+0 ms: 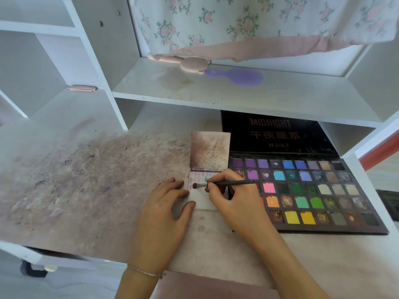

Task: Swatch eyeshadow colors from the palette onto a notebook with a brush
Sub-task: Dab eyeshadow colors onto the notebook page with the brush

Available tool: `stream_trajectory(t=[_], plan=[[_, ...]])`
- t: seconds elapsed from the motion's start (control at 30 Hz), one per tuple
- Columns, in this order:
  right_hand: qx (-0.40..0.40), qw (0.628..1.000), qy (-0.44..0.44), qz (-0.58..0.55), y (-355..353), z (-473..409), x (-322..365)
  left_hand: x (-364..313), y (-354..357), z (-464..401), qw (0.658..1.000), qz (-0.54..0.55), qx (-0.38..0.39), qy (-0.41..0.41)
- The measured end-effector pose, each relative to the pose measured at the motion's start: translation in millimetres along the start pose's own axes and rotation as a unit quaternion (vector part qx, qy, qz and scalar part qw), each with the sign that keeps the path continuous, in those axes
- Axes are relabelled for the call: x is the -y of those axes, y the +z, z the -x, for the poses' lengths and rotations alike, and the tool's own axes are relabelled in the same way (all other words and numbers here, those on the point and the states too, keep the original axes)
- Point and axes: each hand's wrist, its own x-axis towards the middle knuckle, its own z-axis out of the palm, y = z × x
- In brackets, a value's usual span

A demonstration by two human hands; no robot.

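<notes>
Your right hand pinches the thin dark-handled eyeshadow brush between thumb and curled fingers, with the handle lying almost level and pointing right. Its small brown bristle tip touches the white page of the small flip-top notebook, near the page's left edge, just under faint pink and teal streaks. The notebook's stained, powder-speckled cover stands folded up behind the page. Your left hand lies flat on the notebook's left edge with straight fingers, holding nothing; the thumb presses the lower left corner.

Just beside the notebook on the right, touching or almost touching it, lies the large black rectangular eyeshadow palette, its square pans matte and partly crumbled, its lid leaning back under the white shelf. That shelf's front edge hangs over the back of the palette. To the left, the white desk top is wide and open, dusty with purple-grey powder. On the shelf lie a smooth lilac plastic hairbrush and a pink bear-shaped brush.
</notes>
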Motion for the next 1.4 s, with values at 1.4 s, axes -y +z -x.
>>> stream_trajectory(t=[1.4], plan=[[-0.201,0.977,-0.039,-0.064,-47.3,20.6,-24.5,-2.6,-0.1,0.7,1.000,-0.008,-0.015,0.009]])
